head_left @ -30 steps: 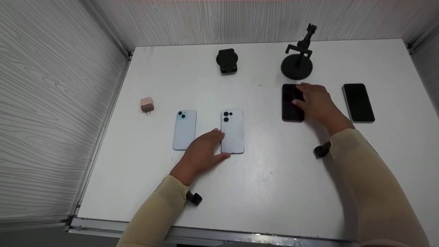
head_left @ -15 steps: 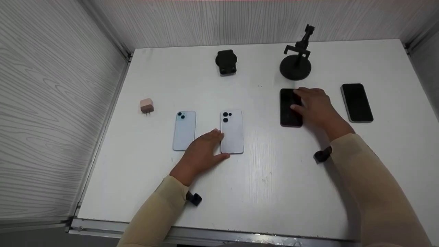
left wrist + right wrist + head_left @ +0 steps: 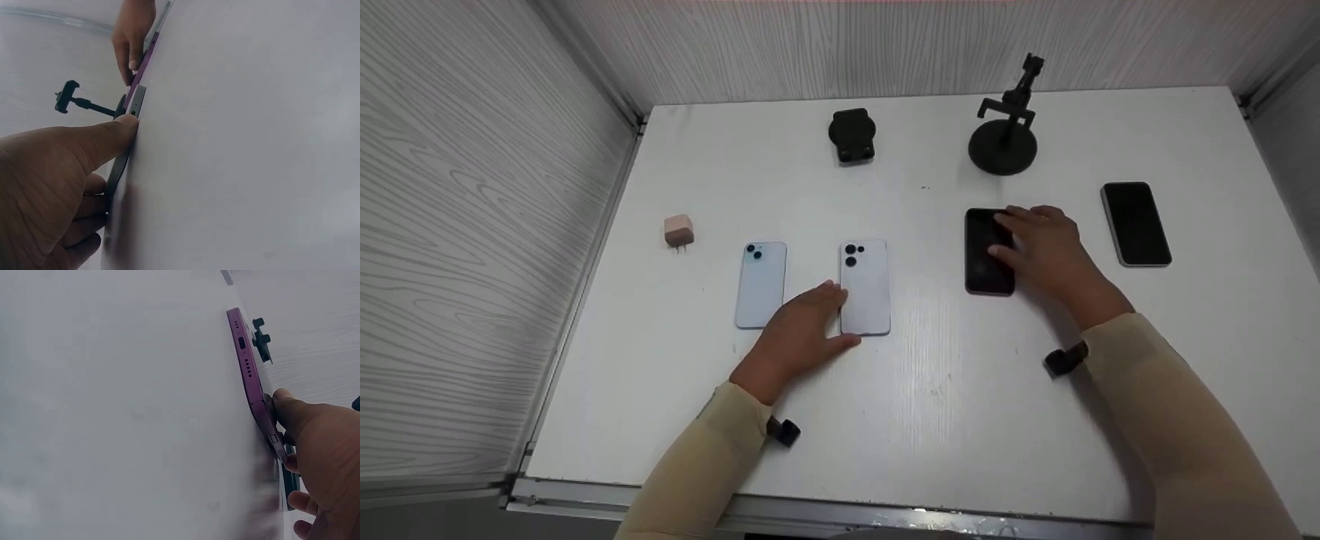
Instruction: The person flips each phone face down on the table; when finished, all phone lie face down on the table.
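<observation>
In the head view my left hand point(image 3: 799, 330) is at a white smartphone point(image 3: 868, 292) lying camera side up, its fingertips on the left edge and its thumb at the bottom corner. The left wrist view shows the thumb point(image 3: 127, 122) against the phone's end beside the charging port. My right hand point(image 3: 1046, 251) holds a dark-screened smartphone point(image 3: 981, 274) by its right side, screen up, with the thumb over the screen edge. Its purple frame point(image 3: 246, 363) shows in the right wrist view, close to the table top.
A pale blue smartphone point(image 3: 760, 289) lies left of the white one, and a pink charger plug point(image 3: 679, 230) farther left. At the back stand a folded black stand point(image 3: 853, 136) and a black phone holder point(image 3: 1003, 148). Another black-screened phone point(image 3: 1136, 223) lies right.
My right hand has drawn the purple-framed smartphone toward the table's front and slightly left, away from the black phone holder. The left hand has stayed at the white smartphone.
</observation>
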`<state>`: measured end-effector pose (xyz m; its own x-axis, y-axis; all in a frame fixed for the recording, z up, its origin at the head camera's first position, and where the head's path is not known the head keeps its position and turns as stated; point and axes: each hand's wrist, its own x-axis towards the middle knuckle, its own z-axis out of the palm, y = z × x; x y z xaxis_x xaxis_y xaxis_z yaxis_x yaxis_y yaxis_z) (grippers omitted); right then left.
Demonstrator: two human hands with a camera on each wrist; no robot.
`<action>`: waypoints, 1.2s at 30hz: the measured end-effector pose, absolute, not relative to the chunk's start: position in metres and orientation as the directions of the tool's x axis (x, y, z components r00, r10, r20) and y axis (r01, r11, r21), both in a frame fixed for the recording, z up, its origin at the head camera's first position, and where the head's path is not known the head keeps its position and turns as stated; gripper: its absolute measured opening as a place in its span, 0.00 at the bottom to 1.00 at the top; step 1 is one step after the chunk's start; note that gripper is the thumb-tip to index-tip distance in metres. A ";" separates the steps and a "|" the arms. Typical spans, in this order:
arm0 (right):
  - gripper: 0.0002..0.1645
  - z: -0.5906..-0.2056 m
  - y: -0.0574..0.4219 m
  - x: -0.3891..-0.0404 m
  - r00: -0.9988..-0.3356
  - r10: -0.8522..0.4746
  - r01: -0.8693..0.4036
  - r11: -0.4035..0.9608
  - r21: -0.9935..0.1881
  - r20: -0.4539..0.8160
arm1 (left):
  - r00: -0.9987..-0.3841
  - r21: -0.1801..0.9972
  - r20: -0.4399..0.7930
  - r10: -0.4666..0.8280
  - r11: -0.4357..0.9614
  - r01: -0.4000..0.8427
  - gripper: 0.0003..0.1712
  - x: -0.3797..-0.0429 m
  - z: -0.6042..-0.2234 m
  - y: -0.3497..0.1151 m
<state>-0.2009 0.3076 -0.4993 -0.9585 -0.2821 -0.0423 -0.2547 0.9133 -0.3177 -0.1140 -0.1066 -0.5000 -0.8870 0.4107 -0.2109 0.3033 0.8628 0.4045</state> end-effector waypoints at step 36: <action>0.38 -0.502 0.295 -0.166 -0.952 -0.305 -0.290 0.913 -0.288 -0.007 | -0.823 0.374 -0.142 0.550 0.800 0.470 0.48 -0.125 -0.492 0.009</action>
